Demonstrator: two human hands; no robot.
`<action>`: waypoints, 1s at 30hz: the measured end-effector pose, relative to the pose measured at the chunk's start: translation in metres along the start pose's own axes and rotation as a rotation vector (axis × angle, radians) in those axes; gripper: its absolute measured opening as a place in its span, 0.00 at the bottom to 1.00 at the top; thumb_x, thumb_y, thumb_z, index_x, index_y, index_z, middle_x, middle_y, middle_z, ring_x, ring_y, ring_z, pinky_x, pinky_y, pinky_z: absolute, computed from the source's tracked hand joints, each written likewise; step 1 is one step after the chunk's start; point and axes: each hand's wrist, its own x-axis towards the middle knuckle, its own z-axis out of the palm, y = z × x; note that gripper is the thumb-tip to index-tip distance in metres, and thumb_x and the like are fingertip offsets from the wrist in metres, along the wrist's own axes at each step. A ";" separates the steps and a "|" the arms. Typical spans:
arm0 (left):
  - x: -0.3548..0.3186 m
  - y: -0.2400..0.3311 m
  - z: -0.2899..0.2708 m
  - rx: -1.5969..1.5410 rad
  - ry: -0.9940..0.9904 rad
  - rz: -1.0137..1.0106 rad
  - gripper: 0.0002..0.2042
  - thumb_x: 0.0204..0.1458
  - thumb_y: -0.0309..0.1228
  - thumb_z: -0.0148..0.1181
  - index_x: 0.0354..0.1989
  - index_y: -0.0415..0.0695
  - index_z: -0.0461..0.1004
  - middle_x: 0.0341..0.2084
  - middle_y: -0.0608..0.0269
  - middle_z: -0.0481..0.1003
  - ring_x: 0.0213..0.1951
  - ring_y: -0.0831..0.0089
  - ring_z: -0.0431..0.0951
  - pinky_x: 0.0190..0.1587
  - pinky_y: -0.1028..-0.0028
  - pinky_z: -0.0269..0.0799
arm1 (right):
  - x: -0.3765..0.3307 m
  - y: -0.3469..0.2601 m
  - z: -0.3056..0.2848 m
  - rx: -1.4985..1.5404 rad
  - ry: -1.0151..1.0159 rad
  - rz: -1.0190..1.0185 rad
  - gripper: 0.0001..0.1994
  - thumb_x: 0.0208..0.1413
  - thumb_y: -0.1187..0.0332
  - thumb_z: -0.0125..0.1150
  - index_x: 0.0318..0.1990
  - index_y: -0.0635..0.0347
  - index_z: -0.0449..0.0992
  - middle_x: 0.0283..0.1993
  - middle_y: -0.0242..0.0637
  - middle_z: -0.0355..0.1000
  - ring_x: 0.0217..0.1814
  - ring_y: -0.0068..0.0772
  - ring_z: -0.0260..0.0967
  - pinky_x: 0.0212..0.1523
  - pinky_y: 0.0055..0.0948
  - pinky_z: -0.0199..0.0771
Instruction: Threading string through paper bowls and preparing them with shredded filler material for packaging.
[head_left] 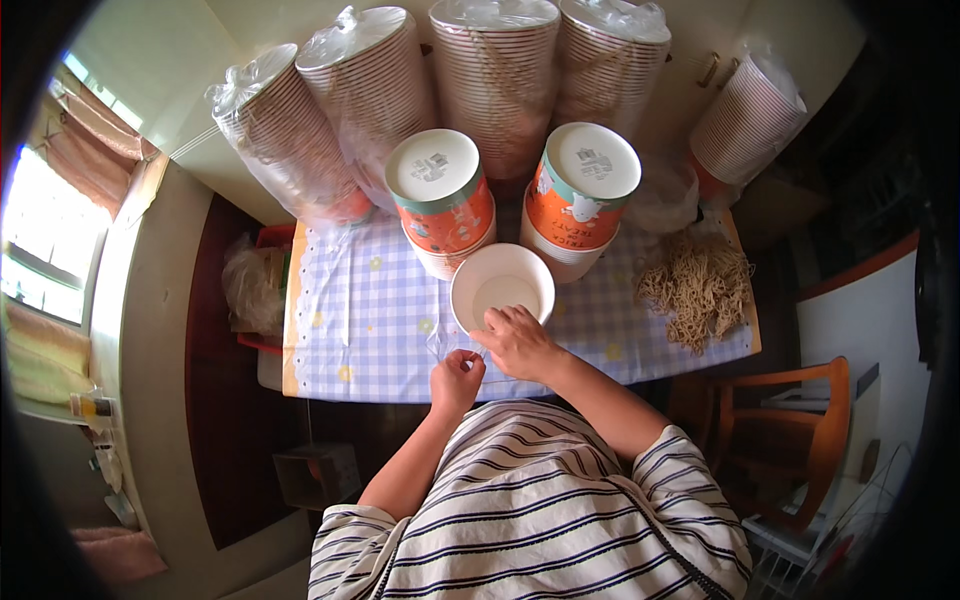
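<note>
White paper, thin-walled and round, makes up the empty open cup [502,287] standing upright near the front edge of the desk [360,330], which is covered by a blue-and-white checked cloth. The right hand [517,342] rests against the near rim of that cup with its fingers curled down, while the left hand [456,381] sits just beside it at the front edge, its grip pinched closed on something thin and clear, perhaps a scrap of film or a strand; what exactly it is I cannot tell. Whether the right hand's grip is closed on the rim or only touches it is not clear from this view either. Such a cup looks very light and easy to crush or tip, so it would best be taken gently around the wall, or by the rim with light pressure. Just behind it stand two short stacks of orange-printed paper cups turned upside down [445,200], white bases showing. Along the back edge lean tall stacks of cups wrapped in clear plastic sleeves [365,90], with another at the back right corner. A loose heap of pale dried noodles [697,285] lies by the right edge, well apart from both hands.
</note>
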 end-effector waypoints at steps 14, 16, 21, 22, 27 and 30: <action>-0.007 -0.002 0.001 -0.840 0.023 -0.066 0.03 0.54 0.25 0.57 0.30 0.39 0.72 0.18 0.76 0.67 0.19 0.90 0.59 0.20 0.86 0.53 | -0.002 -0.002 -0.010 0.332 0.177 0.069 0.10 0.40 0.76 0.59 0.33 0.56 0.76 0.34 0.35 0.66 0.38 0.37 0.68 0.40 0.37 0.67; -0.007 -0.001 0.002 -0.779 0.021 -0.023 0.03 0.54 0.25 0.57 0.31 0.38 0.72 0.17 0.76 0.66 0.18 0.90 0.59 0.19 0.86 0.52 | 0.002 0.000 -0.011 0.379 0.177 0.090 0.10 0.39 0.77 0.59 0.33 0.56 0.75 0.35 0.34 0.66 0.38 0.37 0.68 0.42 0.36 0.68; -0.009 0.004 0.000 -0.659 0.014 0.059 0.04 0.53 0.25 0.58 0.31 0.37 0.72 0.15 0.76 0.65 0.17 0.91 0.58 0.19 0.85 0.52 | 0.006 0.008 -0.008 0.258 0.038 -0.052 0.08 0.40 0.74 0.61 0.32 0.55 0.75 0.34 0.34 0.66 0.39 0.37 0.68 0.40 0.36 0.67; -0.009 0.003 0.001 -0.636 0.017 0.061 0.04 0.53 0.25 0.58 0.31 0.37 0.72 0.15 0.76 0.65 0.18 0.91 0.58 0.19 0.85 0.52 | 0.006 0.008 -0.009 0.258 0.037 -0.053 0.08 0.40 0.74 0.61 0.32 0.55 0.75 0.34 0.34 0.66 0.39 0.37 0.68 0.40 0.36 0.67; -0.009 0.000 0.002 -0.621 -0.010 0.039 0.05 0.53 0.26 0.59 0.30 0.37 0.73 0.15 0.76 0.66 0.18 0.91 0.59 0.19 0.85 0.53 | -0.005 0.004 -0.004 0.114 0.066 -0.049 0.05 0.44 0.69 0.60 0.25 0.56 0.70 0.30 0.35 0.64 0.34 0.37 0.67 0.36 0.36 0.66; -0.011 -0.002 0.004 -0.780 -0.101 -0.059 0.04 0.52 0.24 0.58 0.29 0.37 0.73 0.17 0.76 0.68 0.20 0.91 0.60 0.20 0.85 0.53 | -0.022 -0.007 0.003 0.064 0.087 0.051 0.05 0.43 0.70 0.60 0.24 0.57 0.69 0.29 0.36 0.63 0.32 0.38 0.67 0.35 0.36 0.66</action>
